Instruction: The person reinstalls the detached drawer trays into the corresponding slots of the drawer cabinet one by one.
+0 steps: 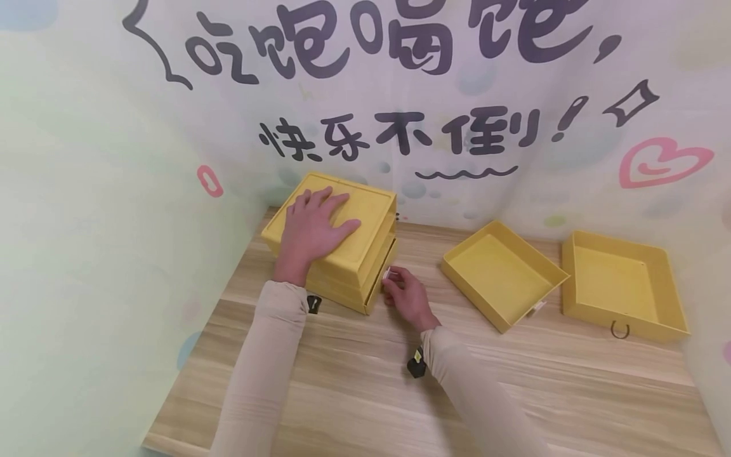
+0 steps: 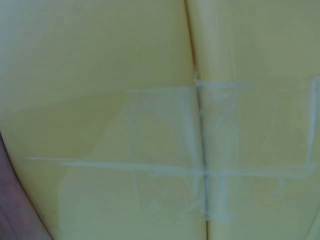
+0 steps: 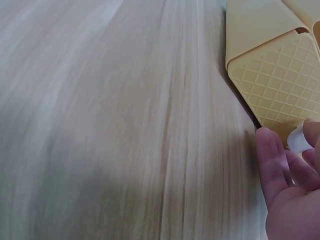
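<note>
A yellow drawer cabinet point(image 1: 274, 238) stands at the back left of the table, its open side facing right. My left hand point(image 1: 314, 225) rests on its top with the fingers spread. Low on the cabinet sits a drawer point(image 3: 280, 82) with a grid-patterned front and a white handle point(image 3: 298, 141). My right hand point(image 1: 408, 295) pinches this handle between thumb and fingers. The space above that drawer looks open, without a drawer front. In the left wrist view, clear tape point(image 2: 160, 130) crosses a seam on the cabinet's wall.
Two loose yellow drawers lie to the right on the wooden table point(image 1: 354, 387): one turned at an angle point(image 1: 497, 273) with a white handle, the other point(image 1: 617, 285) by the right wall with a dark loop handle. A printed wall sheet point(image 1: 365, 95) rises behind.
</note>
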`<state>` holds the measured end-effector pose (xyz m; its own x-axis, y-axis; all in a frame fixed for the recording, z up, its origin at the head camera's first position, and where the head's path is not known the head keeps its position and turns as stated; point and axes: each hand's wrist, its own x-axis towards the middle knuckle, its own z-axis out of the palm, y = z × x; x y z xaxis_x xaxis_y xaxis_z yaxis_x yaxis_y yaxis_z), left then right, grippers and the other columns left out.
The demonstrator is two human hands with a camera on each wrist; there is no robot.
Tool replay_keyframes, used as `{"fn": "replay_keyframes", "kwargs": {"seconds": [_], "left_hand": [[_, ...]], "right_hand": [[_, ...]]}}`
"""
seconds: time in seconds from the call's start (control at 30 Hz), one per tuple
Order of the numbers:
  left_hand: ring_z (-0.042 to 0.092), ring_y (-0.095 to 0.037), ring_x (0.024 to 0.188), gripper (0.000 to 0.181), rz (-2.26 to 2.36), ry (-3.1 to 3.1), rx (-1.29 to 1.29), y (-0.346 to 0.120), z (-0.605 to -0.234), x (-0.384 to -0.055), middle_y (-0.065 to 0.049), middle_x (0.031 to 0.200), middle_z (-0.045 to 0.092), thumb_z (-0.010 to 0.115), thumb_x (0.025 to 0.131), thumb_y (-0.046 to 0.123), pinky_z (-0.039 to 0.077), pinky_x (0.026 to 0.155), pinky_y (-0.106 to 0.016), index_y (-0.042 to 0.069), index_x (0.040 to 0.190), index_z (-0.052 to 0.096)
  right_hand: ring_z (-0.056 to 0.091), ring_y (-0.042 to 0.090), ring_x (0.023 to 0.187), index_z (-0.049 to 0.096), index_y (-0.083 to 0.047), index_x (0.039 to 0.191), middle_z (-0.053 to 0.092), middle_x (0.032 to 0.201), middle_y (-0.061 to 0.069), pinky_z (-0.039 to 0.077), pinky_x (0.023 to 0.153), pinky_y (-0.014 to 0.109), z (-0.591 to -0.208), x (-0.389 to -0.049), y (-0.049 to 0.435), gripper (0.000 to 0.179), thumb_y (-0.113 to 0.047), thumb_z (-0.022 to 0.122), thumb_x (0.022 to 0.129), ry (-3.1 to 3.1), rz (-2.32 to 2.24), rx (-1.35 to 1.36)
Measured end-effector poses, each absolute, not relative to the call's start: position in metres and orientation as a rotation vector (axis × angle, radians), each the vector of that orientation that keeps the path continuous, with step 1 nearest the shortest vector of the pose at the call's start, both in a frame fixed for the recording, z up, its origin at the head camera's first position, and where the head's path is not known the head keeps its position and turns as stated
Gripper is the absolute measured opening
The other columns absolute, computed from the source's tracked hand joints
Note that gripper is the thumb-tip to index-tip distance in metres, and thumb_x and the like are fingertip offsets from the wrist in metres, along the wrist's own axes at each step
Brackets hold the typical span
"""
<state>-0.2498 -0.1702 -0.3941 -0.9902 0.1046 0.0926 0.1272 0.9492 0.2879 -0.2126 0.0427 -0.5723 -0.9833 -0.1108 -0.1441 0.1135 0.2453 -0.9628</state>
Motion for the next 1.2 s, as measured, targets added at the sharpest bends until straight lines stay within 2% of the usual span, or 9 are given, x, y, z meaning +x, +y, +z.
{"fn": "replay_keyframes", "kwargs": {"seconds": [0.5, 0.83, 1.2], "left_hand": [[0.019, -0.042, 0.156, 0.074, -0.456, -3.026, -0.172, -0.1696, -0.3948, -0.2507, -0.004, 0.167, 0.033, 0.046, 0.091, 0.075, 0.020, 0.122, -0.063, 0.036, 0.154, 0.044], [0.020, -0.042, 0.156, 0.073, -0.443, -3.026, -0.172, -0.1707, -0.3955, -0.2521, -0.003, 0.167, 0.033, 0.046, 0.091, 0.075, 0.021, 0.121, -0.064, 0.037, 0.153, 0.044], [0.020, -0.043, 0.156, 0.071, -0.446, -3.038, -0.180, -0.1698, -0.3921, -0.2504, 0.002, 0.168, 0.034, 0.046, 0.092, 0.074, 0.022, 0.121, -0.064, 0.038, 0.153, 0.045]], "right_hand": [[0.075, 0.037, 0.087, 0.055, -0.004, 0.140, 0.066, 0.130, 0.023, 0.064, 0.072, 0.040, -0.5707, -0.2137, 0.0396, 0.042, -0.016, 0.064, 0.100, 2.311, -1.816, 0.014], [0.075, 0.033, 0.084, 0.055, -0.006, 0.139, 0.066, 0.131, 0.021, 0.063, 0.071, 0.038, -0.5717, -0.2151, 0.0368, 0.041, -0.015, 0.063, 0.100, 2.291, -1.814, 0.031], [0.073, 0.029, 0.085, 0.050, -0.008, 0.142, 0.064, 0.134, 0.018, 0.063, 0.070, 0.035, -0.5753, -0.2183, 0.0387, 0.042, -0.017, 0.060, 0.102, 2.304, -1.742, -0.020]]}}
